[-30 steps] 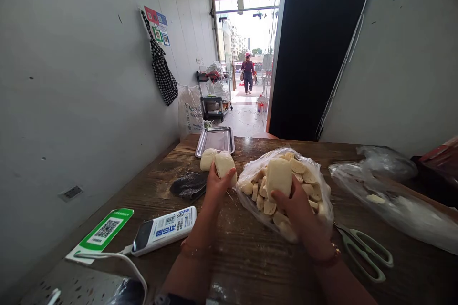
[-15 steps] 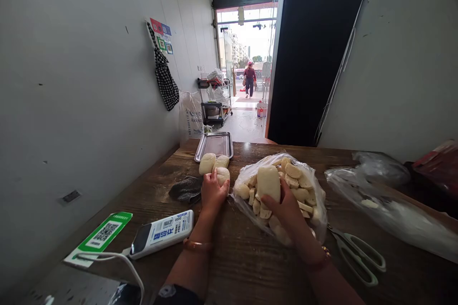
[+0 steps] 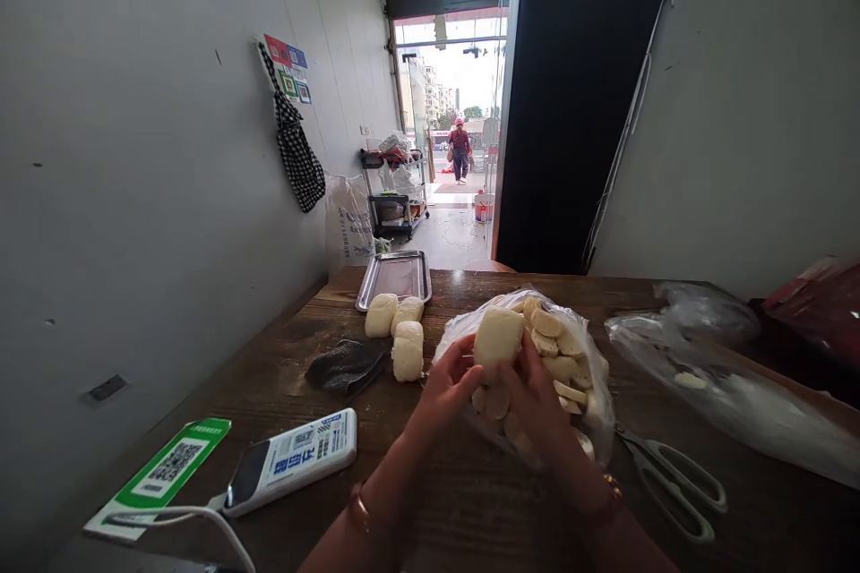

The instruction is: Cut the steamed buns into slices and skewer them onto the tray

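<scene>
Between my two hands I hold a pale steamed bun point(image 3: 498, 340) upright above an open plastic bag point(image 3: 597, 358). My left hand point(image 3: 449, 389) has its fingers closed on the bun's left side. On its lower right side, my right hand point(image 3: 537, 389) grips it too. Slices and chunks of bun point(image 3: 563, 367) fill the bag. To the left, a whole bun point(image 3: 408, 351) lies on the wooden table point(image 3: 443, 510), with another bun point(image 3: 382, 315) and a third bun point(image 3: 407, 313) just behind it.
A metal tray point(image 3: 394, 279) lies behind the buns, a dark cloth point(image 3: 346, 365) beside them. Left are a white payment device point(image 3: 296, 457) with a cable and a QR card point(image 3: 167, 470). Scissors point(image 3: 675, 479) and clear plastic bags point(image 3: 726, 385) lie right. Outside the doorway, a person point(image 3: 460, 150) is visible.
My left hand has left the bun on the table and moved right onto the bun in my right hand. Now both hands hold it. The view has shifted slightly.
</scene>
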Demonstrator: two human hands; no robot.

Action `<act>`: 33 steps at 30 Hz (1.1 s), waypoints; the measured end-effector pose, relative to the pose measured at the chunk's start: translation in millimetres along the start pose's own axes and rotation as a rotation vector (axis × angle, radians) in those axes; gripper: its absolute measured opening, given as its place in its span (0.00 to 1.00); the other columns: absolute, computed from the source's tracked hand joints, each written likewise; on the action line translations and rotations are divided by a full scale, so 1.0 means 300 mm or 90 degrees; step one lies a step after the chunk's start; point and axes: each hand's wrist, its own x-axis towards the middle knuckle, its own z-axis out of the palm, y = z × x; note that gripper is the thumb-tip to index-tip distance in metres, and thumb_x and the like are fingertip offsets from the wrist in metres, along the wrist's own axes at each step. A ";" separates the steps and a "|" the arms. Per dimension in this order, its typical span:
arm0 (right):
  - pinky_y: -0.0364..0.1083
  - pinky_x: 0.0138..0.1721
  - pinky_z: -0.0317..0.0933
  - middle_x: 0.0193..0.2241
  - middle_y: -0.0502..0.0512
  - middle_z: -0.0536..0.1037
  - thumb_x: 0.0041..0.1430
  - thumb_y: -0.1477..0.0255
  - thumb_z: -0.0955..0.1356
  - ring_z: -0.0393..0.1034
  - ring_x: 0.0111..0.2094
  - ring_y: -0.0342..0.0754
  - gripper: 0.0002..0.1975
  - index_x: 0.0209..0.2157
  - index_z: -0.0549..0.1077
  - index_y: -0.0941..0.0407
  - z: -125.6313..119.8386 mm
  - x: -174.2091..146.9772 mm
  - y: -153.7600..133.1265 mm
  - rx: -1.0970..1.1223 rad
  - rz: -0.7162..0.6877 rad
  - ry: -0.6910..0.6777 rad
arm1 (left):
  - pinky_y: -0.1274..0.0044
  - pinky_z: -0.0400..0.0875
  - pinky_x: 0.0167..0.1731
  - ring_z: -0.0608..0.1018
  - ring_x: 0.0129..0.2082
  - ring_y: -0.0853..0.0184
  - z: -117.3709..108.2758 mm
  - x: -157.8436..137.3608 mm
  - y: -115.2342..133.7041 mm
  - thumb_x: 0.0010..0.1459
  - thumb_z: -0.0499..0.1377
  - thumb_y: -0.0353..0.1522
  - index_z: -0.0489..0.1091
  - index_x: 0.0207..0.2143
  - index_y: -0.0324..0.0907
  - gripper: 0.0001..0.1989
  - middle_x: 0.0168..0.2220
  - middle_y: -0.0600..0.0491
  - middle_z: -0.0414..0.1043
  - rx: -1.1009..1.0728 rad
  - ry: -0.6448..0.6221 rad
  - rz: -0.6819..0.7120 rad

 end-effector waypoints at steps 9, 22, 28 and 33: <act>0.55 0.61 0.63 0.62 0.60 0.72 0.66 0.56 0.67 0.68 0.61 0.58 0.35 0.69 0.57 0.53 0.005 -0.019 -0.006 -0.021 -0.067 -0.045 | 0.67 0.68 0.56 0.74 0.57 0.51 -0.002 0.001 -0.017 0.51 0.71 0.44 0.72 0.57 0.43 0.33 0.56 0.43 0.75 -0.132 -0.040 -0.032; 0.57 0.54 0.68 0.56 0.62 0.77 0.64 0.54 0.66 0.74 0.53 0.57 0.29 0.62 0.67 0.51 -0.326 -0.106 -0.080 -0.413 -0.139 0.120 | 0.76 0.75 0.38 0.79 0.37 0.67 -0.012 0.000 -0.006 0.45 0.75 0.37 0.71 0.44 0.39 0.26 0.40 0.50 0.77 -0.333 0.053 -0.122; 0.60 0.54 0.69 0.52 0.65 0.81 0.61 0.54 0.63 0.75 0.54 0.62 0.29 0.58 0.72 0.55 -0.698 -0.237 0.089 -0.707 -0.032 0.114 | 0.75 0.76 0.32 0.80 0.35 0.64 -0.005 0.005 -0.035 0.44 0.76 0.37 0.71 0.49 0.40 0.30 0.42 0.47 0.78 -0.365 -0.008 -0.123; 0.59 0.56 0.69 0.52 0.64 0.81 0.60 0.61 0.61 0.75 0.54 0.61 0.23 0.48 0.80 0.54 -0.781 -0.280 0.178 -0.839 -0.096 -0.001 | 0.75 0.75 0.36 0.81 0.36 0.62 -0.001 0.005 -0.045 0.45 0.75 0.41 0.74 0.51 0.37 0.32 0.42 0.45 0.80 -0.363 -0.043 -0.098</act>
